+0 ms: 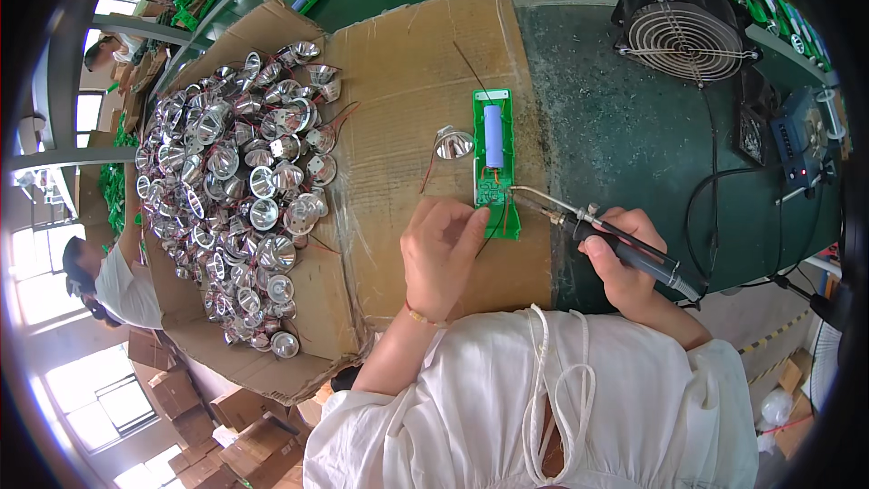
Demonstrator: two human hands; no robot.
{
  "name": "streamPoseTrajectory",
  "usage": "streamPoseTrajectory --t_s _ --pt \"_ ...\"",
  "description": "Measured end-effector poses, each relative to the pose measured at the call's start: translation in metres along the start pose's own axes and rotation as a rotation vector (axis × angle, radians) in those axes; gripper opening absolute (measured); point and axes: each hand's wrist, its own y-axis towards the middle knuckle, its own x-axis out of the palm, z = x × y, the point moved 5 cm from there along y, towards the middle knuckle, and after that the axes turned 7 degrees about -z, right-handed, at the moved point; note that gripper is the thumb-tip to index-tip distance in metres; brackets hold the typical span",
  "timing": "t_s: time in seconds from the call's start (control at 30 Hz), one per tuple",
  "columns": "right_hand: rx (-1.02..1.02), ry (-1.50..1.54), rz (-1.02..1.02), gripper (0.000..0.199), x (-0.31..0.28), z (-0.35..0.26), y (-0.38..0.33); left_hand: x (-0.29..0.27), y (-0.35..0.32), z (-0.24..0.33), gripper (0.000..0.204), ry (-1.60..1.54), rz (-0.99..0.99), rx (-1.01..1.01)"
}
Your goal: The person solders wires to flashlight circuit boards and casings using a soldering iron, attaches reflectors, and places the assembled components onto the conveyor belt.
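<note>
A long green plastic housing [508,140] lies upright in view on the cardboard in front of me. Inside it are a purple cylindrical battery cell [493,138] and, below that, a small green circuit board [491,191] with orange wires. My right hand [625,254] grips a soldering iron [629,258] with a thin metal feed tube, its tip at the board's right side. At the board's lower left, my left hand [441,249] has thumb and fingers pinched together; a thin dark wire shows by the thumb, but what they hold is hidden. A loose reflector lamp cup [453,143] lies left of the housing.
A cardboard box [312,367] heaped with silvery reflector cups [262,181] stands at left. A black fan [683,36] is at far right, with a blue soldering station [798,140] and cables beyond. Another person [127,281] sits at the left.
</note>
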Motion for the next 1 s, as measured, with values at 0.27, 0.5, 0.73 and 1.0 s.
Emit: streamPoseTrajectory --t_s 0.27,0.5,0.73,1.0 --pt "-0.041 0.033 0.023 0.017 0.007 0.004 0.005 0.004 0.005 -0.004 0.013 0.102 0.014 0.010" --pt "0.032 0.008 -0.009 0.014 0.012 0.004 0.008 0.003 0.012 -0.009 0.014 0.037 -0.057 -0.060" --pt "0.101 0.049 -0.003 0.015 0.014 0.013 0.006 0.004 0.012 -0.012 0.014 0.011 -0.083 -0.127" --pt "0.085 0.213 0.122 0.014 0.007 0.010 0.001 0.004 0.014 -0.010 0.015 0.008 -0.073 -0.132"
